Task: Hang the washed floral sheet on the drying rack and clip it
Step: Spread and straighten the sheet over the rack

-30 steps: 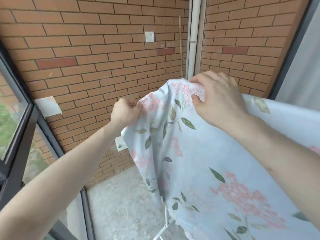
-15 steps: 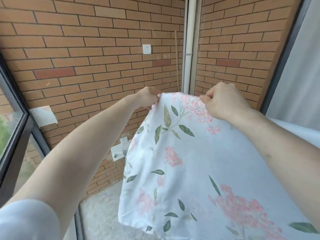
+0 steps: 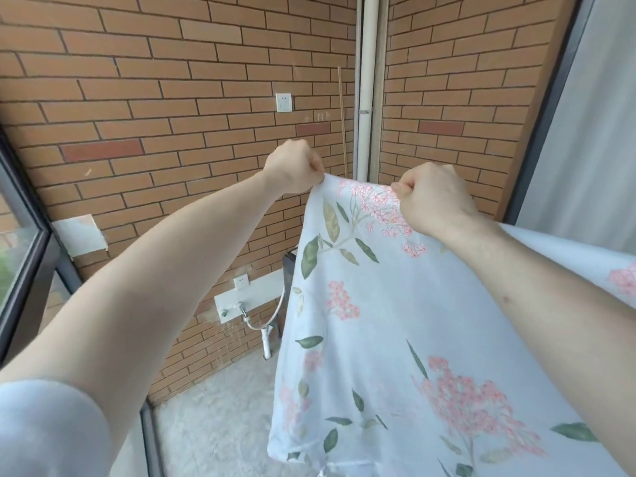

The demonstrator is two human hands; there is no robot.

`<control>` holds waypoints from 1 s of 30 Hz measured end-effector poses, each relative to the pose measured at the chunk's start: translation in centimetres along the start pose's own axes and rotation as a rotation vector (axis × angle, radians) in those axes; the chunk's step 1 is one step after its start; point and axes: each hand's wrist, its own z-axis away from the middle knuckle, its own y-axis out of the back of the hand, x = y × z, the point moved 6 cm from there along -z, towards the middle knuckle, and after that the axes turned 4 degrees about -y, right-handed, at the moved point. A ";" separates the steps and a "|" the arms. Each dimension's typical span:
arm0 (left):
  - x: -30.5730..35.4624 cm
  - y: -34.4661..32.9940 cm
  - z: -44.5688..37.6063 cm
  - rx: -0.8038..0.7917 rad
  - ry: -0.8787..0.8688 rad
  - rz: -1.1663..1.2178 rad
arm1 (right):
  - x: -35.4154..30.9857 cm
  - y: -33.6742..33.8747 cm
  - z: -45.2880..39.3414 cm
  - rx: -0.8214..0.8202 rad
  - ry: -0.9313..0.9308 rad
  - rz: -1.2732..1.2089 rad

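Change: both hands are now holding the sheet's top edge higher and farther out toward the corner of the walls than 0.5 s ago, and a tap and hose low on the wall are coming into view.
Left hand: left hand [image 3: 295,165] is curling into a fist, pinching the upper left corner of the floral sheet [image 3: 389,325] between thumb and fingers, arm stretched out straight.
Right hand: right hand [image 3: 434,198] is gripping the same top edge a little to the right, fingers curled over a bunched fold of cloth, knuckles facing the camera.
Sheet: it is hanging taut between the 2 hands, then draping down and toward the lower right; pink flower clusters and green leaves are showing on a pale ground, and the lower left corner is hanging free above the floor [image 3: 213,421].
Rack: possibly a thin white piece at the bottom edge under the sheet belongs to it, but the cloth is hiding too much to tell.
Walls: 2 brick walls [image 3: 165,98] are meeting at a corner, with a pale pipe [image 3: 367,74] running down it.
Fittings: a white wall switch [image 3: 284,102] is sitting beside the pipe; lower down, a socket [image 3: 241,281], a tap [image 3: 243,309] and a white hose [image 3: 272,318] are sitting just left of the sheet.
Window: a dark window frame [image 3: 31,256] is running along the left side.
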 end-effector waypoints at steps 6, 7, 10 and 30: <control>-0.3 -2.9 1.3 -0.156 0.115 0.206 | -0.3 -1.0 0.4 -0.045 0.040 0.203; -0.5 -2.9 2.0 -0.155 0.122 0.249 | -0.4 -0.9 0.7 -0.032 0.047 0.203; -1.6 -3.3 6.3 -0.084 0.098 0.451 | -1.3 -0.1 3.7 0.135 0.233 -0.046; -11.1 -42.9 47.6 -0.739 1.070 0.944 | 23.6 -35.1 37.7 -0.777 -0.908 -0.397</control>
